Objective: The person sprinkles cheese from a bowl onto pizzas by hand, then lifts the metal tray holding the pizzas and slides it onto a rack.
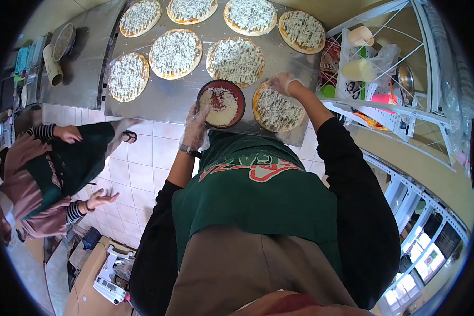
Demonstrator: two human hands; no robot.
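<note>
A red bowl of grated white cheese rests at the near edge of a steel table. My left hand, in a clear plastic glove, holds the bowl's left side. My right hand, also gloved, hovers with fingers bunched over the top edge of the nearest pizza, which is covered in cheese. Several more cheese-topped pizzas, among them one just behind the bowl, lie in rows across the table.
Another person in a green apron crouches on the tiled floor at left. A white wire rack with cups and bags stands at right. A round tray and a roll sit on the left counter. Cardboard boxes lie below.
</note>
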